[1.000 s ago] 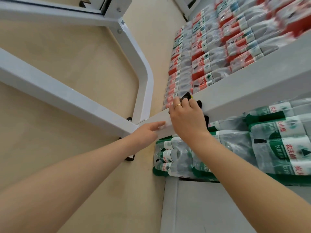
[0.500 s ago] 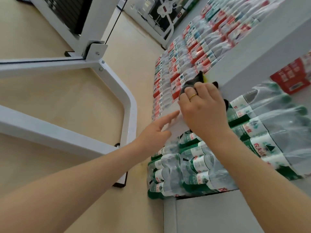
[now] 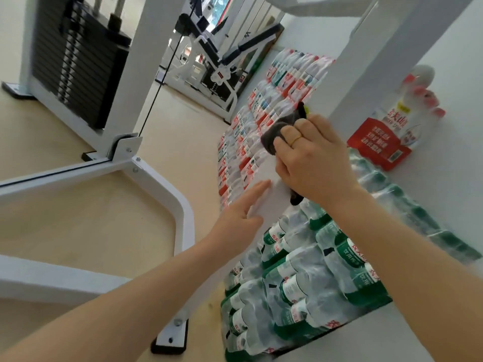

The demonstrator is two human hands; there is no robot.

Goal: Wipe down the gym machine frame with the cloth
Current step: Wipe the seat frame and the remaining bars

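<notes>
The dark grey cloth [image 3: 281, 130] lies pressed on the white frame beam [image 3: 350, 82], just above the green-labelled water bottle packs [image 3: 308, 278]. Best to keep it flat and stroke along the beam with even pressure. The right hand [image 3: 311, 155] grips the cloth, fingers curled over it. The left hand [image 3: 243, 212], fingers straight, steadies the beam's lower edge.

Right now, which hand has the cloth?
The right hand, the one with the ring, presses the dark grey cloth onto the white frame beam. The left hand is open, fingers straight, lower on the beam.
</notes>
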